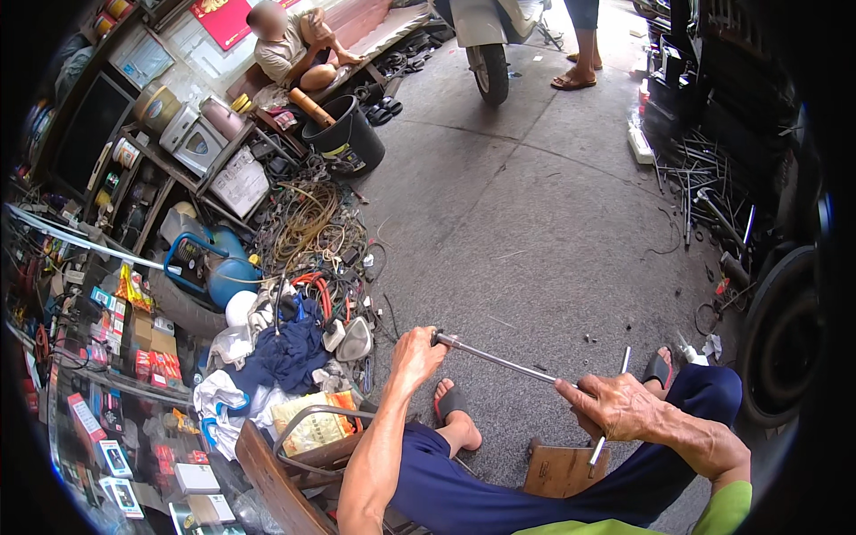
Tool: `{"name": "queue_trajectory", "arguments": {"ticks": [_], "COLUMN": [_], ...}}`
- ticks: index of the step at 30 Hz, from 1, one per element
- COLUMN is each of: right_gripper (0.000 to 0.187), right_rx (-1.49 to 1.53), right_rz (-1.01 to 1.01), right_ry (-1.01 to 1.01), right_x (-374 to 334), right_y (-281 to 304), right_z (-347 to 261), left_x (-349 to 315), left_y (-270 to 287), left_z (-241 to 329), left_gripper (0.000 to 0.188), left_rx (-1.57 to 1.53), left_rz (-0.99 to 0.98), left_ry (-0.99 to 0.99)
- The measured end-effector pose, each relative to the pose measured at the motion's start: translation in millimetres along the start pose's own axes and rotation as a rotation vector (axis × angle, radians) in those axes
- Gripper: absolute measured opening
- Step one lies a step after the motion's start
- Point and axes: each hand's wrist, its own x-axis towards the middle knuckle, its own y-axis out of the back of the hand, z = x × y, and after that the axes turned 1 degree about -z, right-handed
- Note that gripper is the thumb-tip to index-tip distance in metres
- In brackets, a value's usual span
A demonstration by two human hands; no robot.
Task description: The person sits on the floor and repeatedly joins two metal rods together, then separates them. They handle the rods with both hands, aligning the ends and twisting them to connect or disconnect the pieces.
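A long metal T-handle socket wrench (499, 356) lies across in front of me, above my knees. My right hand (620, 407) is closed round its handle end, where the crossbar sticks out above and below the fingers. At the dark socket end, my left hand (415, 360) is closed, its fingers at the tip; whether a small part sits in the socket is hidden. Below the wrench, between my legs, stands a small wooden stool or block (557, 471).
On the left are a glass display case (134, 392) with small boxes, a heap of cloths (281, 357) and tangled cables (308, 223). A black bucket (352, 143) stands beyond. At right lie loose tools (704, 196) and a wheel (785, 334). A scooter (489, 45) and two people are farther off.
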Motion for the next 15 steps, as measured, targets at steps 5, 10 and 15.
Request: {"name": "queue_trajectory", "arguments": {"ticks": [5, 10, 15], "right_gripper": [0.063, 0.066, 0.061], "right_rx": [-0.009, 0.006, 0.094], "right_rz": [0.016, 0.087, 0.166], "right_ry": [0.016, 0.056, 0.055], "right_x": [0, -1, -4], "right_y": [3, 15, 16], "right_z": [-2, -5, -5], "left_x": [-1, -2, -5], "left_y": [2, 0, 5], "left_z": [0, 0, 14], "left_gripper": [0.033, 0.031, 0.031], "left_rx": [0.038, 0.026, -0.069], "left_rz": [-0.005, -0.003, -0.072], "left_ry": [-0.005, -0.003, 0.024]}}
